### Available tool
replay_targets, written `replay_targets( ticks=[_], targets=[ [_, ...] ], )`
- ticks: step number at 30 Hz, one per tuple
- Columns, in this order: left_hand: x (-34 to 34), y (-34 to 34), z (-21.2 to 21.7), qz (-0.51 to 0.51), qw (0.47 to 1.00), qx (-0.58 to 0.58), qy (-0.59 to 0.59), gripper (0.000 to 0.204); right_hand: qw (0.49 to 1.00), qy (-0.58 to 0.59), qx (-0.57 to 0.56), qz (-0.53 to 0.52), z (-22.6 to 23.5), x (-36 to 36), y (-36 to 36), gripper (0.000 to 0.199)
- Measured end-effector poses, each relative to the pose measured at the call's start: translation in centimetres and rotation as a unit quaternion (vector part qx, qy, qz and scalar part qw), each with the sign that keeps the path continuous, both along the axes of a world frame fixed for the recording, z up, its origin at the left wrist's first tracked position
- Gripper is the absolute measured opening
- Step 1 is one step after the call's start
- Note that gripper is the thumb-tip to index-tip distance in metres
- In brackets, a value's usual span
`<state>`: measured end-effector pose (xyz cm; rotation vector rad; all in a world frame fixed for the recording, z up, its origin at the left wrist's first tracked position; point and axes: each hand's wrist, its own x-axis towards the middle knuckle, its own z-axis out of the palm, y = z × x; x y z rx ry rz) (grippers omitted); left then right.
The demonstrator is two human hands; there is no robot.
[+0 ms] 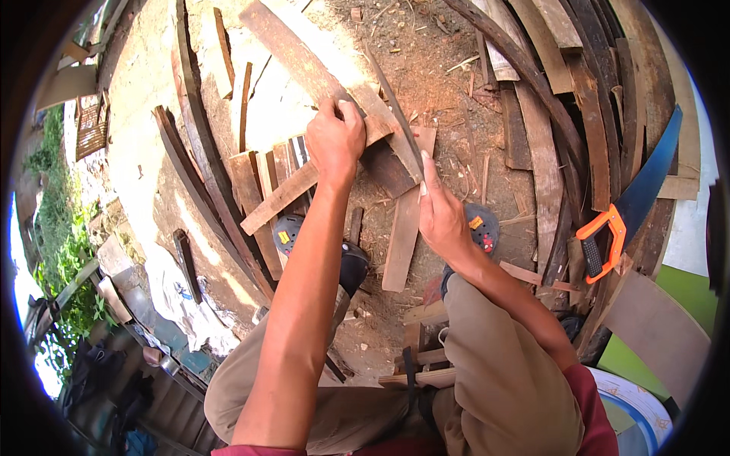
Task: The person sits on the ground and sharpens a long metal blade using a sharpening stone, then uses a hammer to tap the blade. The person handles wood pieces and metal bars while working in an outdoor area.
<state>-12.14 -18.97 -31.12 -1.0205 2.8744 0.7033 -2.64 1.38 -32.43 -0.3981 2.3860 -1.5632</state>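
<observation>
My left hand [334,140] is closed over a long wooden plank [293,45], where it passes above a shorter crosswise wooden piece [281,199]. The plank slants from the far left toward my right hand. My right hand [445,216] pinches its near end, beside a thin dark strip [389,87]; whether the strip is separate I cannot tell. Beneath lie a dark wood block [389,169] and a flat board [401,247] on the ground. My left palm hides the contact between the two pieces.
A handsaw [646,186] with an orange and black handle leans on stacked boards [544,163] at right. Long slats [205,129] lie at left, near a crumpled white sheet [182,292]. My shoes [480,226] stand close to the wood. Scraps litter the dirt ground.
</observation>
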Motion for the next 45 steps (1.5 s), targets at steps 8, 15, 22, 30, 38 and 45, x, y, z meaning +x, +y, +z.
replay_targets(
  ticks=[8, 15, 22, 30, 38, 45],
  targets=[
    [-0.7, 0.2, -0.3, 0.010, 1.000, 0.007, 0.022, 0.041, 0.999, -0.017, 0.042, 0.008, 0.1, -0.2, -0.1, 0.084],
    [-0.7, -0.1, -0.5, 0.014, 1.000, 0.017, -0.012, 0.043, 0.988, -0.103, 0.097, 0.055, 0.2, 0.0, 0.3, 0.084],
    [-0.5, -0.1, -0.8, 0.000, 1.000, -0.006, 0.021, 0.043, 0.984, -0.114, 0.118, 0.073, 0.2, -0.2, 0.2, 0.084],
    [-0.5, -0.3, -1.2, -0.004, 1.000, -0.011, 0.010, 0.042, 0.973, -0.184, 0.121, 0.076, 0.0, 0.0, 0.3, 0.083],
    [0.2, -1.8, -1.0, -0.122, 0.981, 0.133, 0.068, 0.048, 0.988, -0.141, 0.030, 0.053, 2.9, -1.9, 2.1, 0.072],
    [3.2, -6.9, 1.0, -0.360, 0.930, 0.057, -0.032, 0.060, 0.949, -0.239, 0.195, -0.059, 4.9, -3.6, 5.3, 0.039]
  ],
)
